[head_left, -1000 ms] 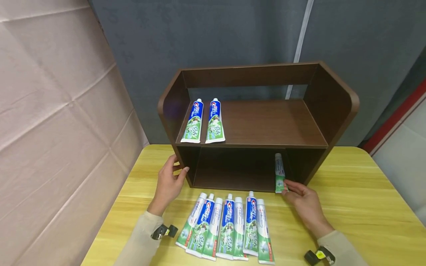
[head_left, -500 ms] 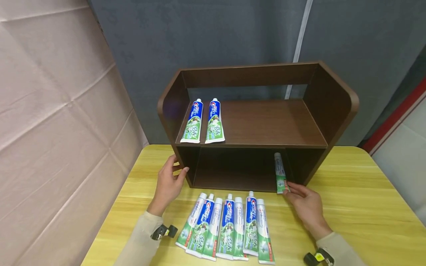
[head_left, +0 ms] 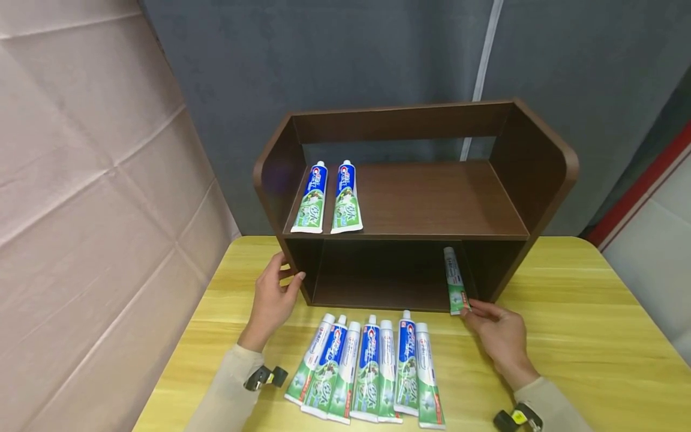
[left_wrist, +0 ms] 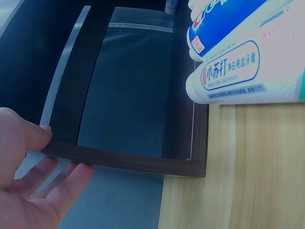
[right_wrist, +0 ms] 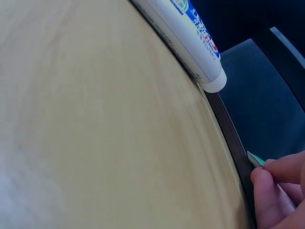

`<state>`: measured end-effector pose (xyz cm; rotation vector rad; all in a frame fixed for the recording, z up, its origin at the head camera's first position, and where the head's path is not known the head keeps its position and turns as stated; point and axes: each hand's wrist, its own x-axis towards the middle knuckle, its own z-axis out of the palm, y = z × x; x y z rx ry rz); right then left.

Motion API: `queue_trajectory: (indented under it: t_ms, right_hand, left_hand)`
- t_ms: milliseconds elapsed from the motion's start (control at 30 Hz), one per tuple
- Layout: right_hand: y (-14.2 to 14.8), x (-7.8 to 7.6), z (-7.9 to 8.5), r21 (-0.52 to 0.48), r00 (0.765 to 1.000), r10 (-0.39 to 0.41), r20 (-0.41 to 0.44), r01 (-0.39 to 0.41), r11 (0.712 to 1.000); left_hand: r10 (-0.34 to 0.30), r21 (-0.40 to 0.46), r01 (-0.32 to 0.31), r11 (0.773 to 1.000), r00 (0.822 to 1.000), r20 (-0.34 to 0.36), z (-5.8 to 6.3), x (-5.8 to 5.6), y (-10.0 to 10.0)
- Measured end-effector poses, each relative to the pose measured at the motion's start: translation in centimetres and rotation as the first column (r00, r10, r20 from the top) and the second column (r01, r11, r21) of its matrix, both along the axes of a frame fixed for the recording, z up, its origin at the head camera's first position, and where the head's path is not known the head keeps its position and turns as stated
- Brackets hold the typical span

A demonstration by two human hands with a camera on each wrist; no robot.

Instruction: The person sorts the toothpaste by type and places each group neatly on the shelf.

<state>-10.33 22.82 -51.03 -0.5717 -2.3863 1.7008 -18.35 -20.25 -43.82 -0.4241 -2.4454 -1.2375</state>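
Observation:
My right hand [head_left: 499,339] pinches the flat green end of a toothpaste tube [head_left: 454,279], which lies at the right of the lower compartment of a dark brown shelf [head_left: 432,201], cap toward the back. In the right wrist view only the tip of that tube [right_wrist: 256,160] shows between thumb and finger [right_wrist: 286,168]. My left hand [head_left: 273,297] holds the edge of the shelf's left side panel, thumb inside and fingers outside, as the left wrist view shows with the panel [left_wrist: 124,160]. Two blue-and-green toothpaste tubes [head_left: 311,198] lie side by side on the upper board's left.
Several toothpaste tubes [head_left: 369,369], blue-green ones and white-green ones, lie in a row on the wooden table [head_left: 588,336] before the shelf. A dark grey curtain [head_left: 388,54] hangs behind, and a pale cloth [head_left: 97,210] stands at the left.
The green end of the tube in my right hand has swung slightly to the right, with the hand. My left hand keeps its hold on the side panel.

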Motion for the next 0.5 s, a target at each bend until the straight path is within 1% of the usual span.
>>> queue_trajectory:
  t_ms: [200, 367, 500]
  right_hand:
    - [0.14, -0.23, 0.07, -0.073, 1.0, 0.002, 0.004, -0.001, 0.997]
    - [0.32, 0.04, 0.29, -0.1, 1.0, 0.011, 0.027, -0.008, 0.995]
    - [0.55, 0.28, 0.45, -0.119, 0.999, 0.022, 0.031, -0.018, 0.993]
  left_hand:
    - [0.003, 0.007, -0.003, 1.0, 1.0, -0.004, -0.01, 0.12, -0.04]
    - [-0.009, 0.015, 0.01, 1.0, 1.0, -0.019, -0.01, 0.13, -0.06]
    - [-0.009, 0.013, 0.009, 1.0, 1.0, -0.018, 0.01, 0.11, -0.02]
